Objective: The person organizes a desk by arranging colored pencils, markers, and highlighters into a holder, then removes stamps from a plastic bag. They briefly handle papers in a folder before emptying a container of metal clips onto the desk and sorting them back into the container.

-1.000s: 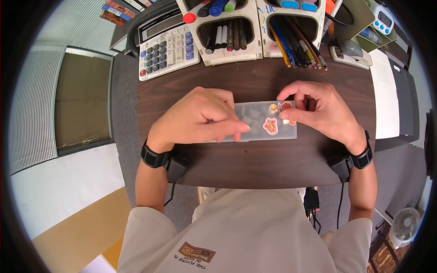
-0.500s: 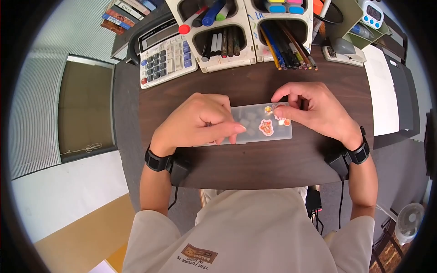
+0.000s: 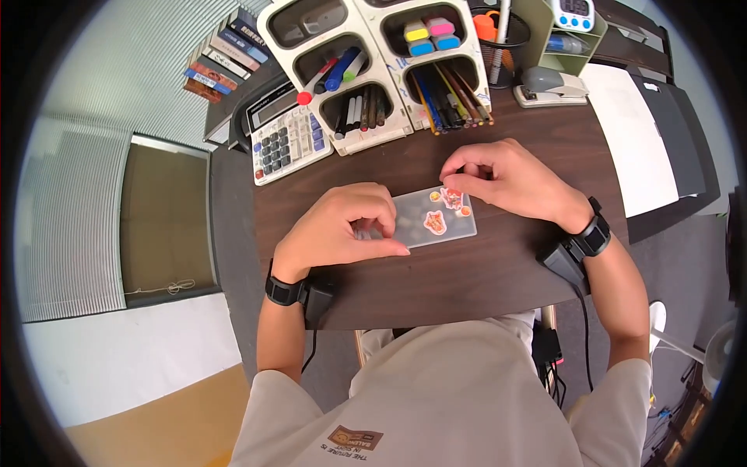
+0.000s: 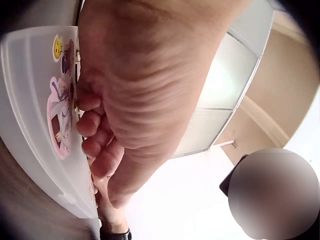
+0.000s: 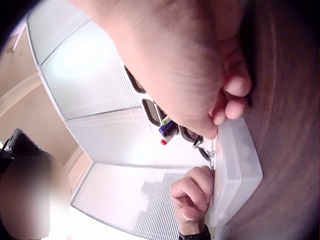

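Observation:
A translucent plastic case (image 3: 459, 230) with food-like stickers (image 3: 435, 222) on its lid lies on the desk. My left hand (image 3: 342, 229) is over the case's left part, its fingers loosely bent and the thumb spread along the near side. In the left wrist view those fingers hang just over the lid of the case (image 4: 32, 65). At the far right corner, my right hand (image 3: 510, 180) pinches the edge of the case, thumb on top beside a red sticker. The right wrist view shows the thumb at the top edge of the case (image 5: 240, 160), other fingers curled past its end.
Behind the case stands a white organizer (image 3: 373, 140) with markers and pencils, beside a calculator (image 3: 288, 148). A stapler (image 3: 551, 87), a mesh pen cup (image 3: 506, 54) and a timer (image 3: 574, 12) are back right. White paper (image 3: 626, 140) lies at the desk's right side.
The head view has turned and moved back. My left thumb and fingers have spread apart from their closed pose. The right hand has stayed at the same corner of the case.

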### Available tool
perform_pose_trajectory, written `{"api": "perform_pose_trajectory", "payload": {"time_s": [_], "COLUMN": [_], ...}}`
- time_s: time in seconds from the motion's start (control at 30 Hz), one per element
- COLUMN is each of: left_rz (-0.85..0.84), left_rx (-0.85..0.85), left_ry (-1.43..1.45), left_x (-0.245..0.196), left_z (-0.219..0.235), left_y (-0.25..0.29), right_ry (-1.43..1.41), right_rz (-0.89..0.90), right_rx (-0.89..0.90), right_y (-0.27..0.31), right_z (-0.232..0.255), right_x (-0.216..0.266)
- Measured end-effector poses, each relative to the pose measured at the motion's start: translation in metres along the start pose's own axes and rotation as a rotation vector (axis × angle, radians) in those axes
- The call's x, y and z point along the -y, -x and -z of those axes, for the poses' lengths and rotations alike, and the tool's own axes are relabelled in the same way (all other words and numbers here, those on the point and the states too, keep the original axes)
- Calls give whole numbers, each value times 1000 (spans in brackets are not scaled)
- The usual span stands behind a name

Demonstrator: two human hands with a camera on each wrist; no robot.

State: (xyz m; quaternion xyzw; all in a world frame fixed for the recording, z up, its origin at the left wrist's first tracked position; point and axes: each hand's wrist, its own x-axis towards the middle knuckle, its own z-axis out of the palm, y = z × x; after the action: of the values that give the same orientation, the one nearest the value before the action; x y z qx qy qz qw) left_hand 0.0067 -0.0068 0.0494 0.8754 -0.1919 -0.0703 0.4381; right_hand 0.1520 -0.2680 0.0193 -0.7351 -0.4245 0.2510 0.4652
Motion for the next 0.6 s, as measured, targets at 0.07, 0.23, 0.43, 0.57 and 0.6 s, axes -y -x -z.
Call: {"api": "perform_pose_trajectory", "payload": {"time_s": [0.07,0.23,0.43,0.57,0.6], "left_rz": [76,134,122,199,192], "left_rx": [33,-35,-53,-34,-62], "left_ry": [-26,-202,-378,-439,-444], "left_x": [-9,-33,-38,-41,-38], "left_z": [-1,-8,-15,-12,-11], "left_y": [-1,-1,10,28,35], "right_ry": [10,-20,-6,-2,3], "right_rz": [1,-23,-47,-43,-48], "right_rx": [-13,15,22,18,16], "right_y": [0,0,0,1,1], "right_z": [1,1,3,3,3], "right_x": [-1,-1,3,3,3]}}
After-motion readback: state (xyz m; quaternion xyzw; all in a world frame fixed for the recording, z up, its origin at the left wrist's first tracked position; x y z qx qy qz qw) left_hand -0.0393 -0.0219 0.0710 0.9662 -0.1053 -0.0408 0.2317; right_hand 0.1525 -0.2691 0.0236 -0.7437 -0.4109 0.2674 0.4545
